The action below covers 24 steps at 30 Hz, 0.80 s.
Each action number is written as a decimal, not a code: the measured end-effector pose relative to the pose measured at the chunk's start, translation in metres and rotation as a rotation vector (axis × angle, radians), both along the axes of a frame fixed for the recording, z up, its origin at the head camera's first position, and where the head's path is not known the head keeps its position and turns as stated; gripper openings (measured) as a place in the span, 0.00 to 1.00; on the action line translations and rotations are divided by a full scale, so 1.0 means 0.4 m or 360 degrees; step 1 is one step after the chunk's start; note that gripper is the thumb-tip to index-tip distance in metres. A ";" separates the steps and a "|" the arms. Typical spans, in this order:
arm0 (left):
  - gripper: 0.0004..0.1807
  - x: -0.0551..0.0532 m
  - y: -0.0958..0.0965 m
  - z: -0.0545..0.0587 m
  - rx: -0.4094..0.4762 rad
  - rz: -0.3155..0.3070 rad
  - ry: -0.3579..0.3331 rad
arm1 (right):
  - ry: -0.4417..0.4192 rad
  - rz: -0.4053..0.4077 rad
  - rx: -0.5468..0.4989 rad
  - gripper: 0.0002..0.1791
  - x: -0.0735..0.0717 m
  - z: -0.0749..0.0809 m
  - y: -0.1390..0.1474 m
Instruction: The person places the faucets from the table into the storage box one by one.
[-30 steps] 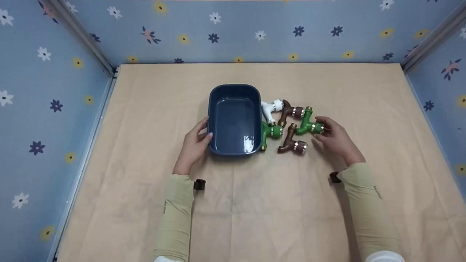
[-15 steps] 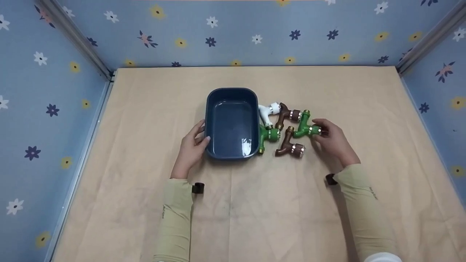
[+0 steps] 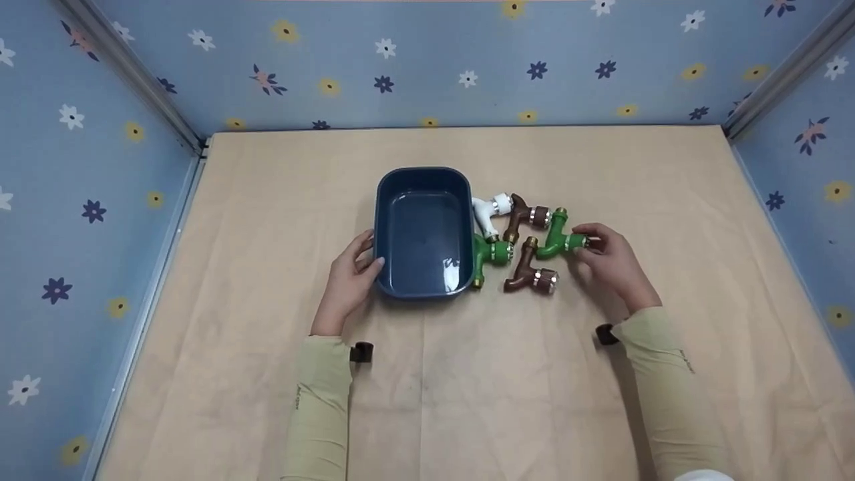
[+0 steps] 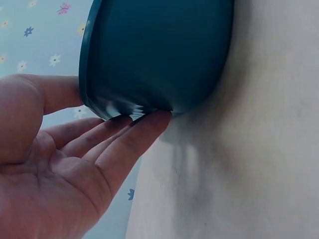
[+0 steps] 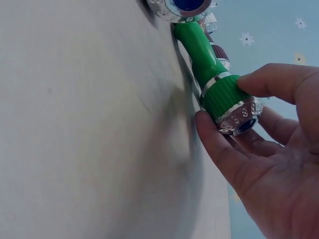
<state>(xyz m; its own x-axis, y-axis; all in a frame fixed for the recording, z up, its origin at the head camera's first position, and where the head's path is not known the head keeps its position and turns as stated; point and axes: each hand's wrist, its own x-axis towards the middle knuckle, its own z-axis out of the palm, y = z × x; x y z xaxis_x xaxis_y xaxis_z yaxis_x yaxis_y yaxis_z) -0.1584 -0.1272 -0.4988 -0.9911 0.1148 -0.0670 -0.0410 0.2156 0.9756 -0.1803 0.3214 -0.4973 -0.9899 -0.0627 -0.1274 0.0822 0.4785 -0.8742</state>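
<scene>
At the left side of a dark blue plastic tub (image 3: 427, 234) is my left hand (image 3: 351, 274), thumb at the rim and fingers against the outer wall, as the left wrist view of the tub (image 4: 159, 55) shows. My right hand (image 3: 614, 264) pinches the ribbed knob of a green tap (image 3: 554, 240) between thumb and fingers; the right wrist view shows this grip on the green tap (image 5: 224, 97) up close. Left of it lie two brown taps (image 3: 524, 270), a white tap (image 3: 487, 212) and another green tap (image 3: 481, 257), whose edge meets the tub's right side.
A beige cloth (image 3: 427, 401) covers the table, with slight creases. Blue flowered panels (image 3: 427, 60) enclose it at the back and both sides, joined by metal corner posts (image 3: 133, 73). The tub has nothing in it.
The whole scene sits slightly lower in the head view, as the camera has tilted. Both hands keep their places at the tub and the green tap.
</scene>
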 end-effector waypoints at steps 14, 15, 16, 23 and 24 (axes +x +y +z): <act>0.32 -0.006 -0.004 0.007 0.0096 -0.0038 -0.0083 | 0.0045 -0.0043 -0.0005 0.22 0.004 0.002 0.009; 0.32 -0.006 -0.004 0.008 0.0103 -0.0041 -0.0094 | 0.0051 -0.0046 -0.0006 0.21 0.004 0.002 0.009; 0.32 -0.007 -0.004 0.009 0.0110 -0.0040 -0.0105 | 0.0057 -0.0050 -0.0003 0.21 0.005 0.003 0.011; 0.32 -0.003 -0.001 0.011 0.0065 -0.0026 -0.0092 | 0.0080 -0.0080 -0.0005 0.20 0.014 0.006 0.020; 0.32 -0.002 0.000 0.011 0.0058 -0.0023 -0.0079 | 0.0084 -0.0076 -0.0013 0.20 0.017 0.007 0.020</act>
<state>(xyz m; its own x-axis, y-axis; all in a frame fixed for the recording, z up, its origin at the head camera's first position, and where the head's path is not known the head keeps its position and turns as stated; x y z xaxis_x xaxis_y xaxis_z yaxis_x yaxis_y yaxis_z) -0.1591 -0.1272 -0.4943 -0.9849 0.1320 -0.1118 -0.0869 0.1812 0.9796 -0.1733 0.3295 -0.4947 -0.9971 -0.0162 -0.0744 0.0582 0.4681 -0.8818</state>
